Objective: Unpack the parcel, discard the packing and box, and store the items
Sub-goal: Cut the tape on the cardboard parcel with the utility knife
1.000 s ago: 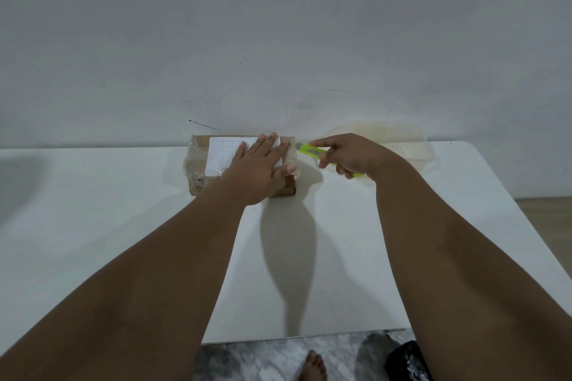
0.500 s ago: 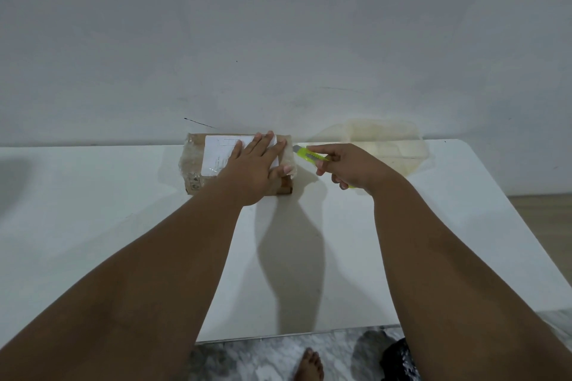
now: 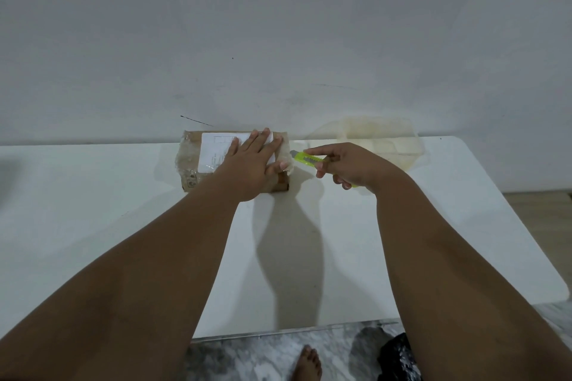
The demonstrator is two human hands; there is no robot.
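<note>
The parcel (image 3: 198, 161) lies on the bench (image 3: 93, 210) at its far edge, against the wall (image 3: 278, 40). The left hand (image 3: 250, 164) rests flat on top of the parcel, over its right part and partly over the label (image 3: 215, 151). Just right of the parcel, the right hand (image 3: 349, 165) holds a cutter (image 3: 306, 159), whose tip points left at the parcel's right end. A plastic container (image 3: 377, 139) sits behind the right hand, by the wall. A foot (image 3: 308, 363) stands on the floor (image 3: 247, 356) before the bench.

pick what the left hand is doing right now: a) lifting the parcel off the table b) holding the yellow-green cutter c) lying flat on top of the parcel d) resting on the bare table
c: the left hand lies palm-down, fingers spread, on the parcel, while the right hand holds the cutter.
</note>
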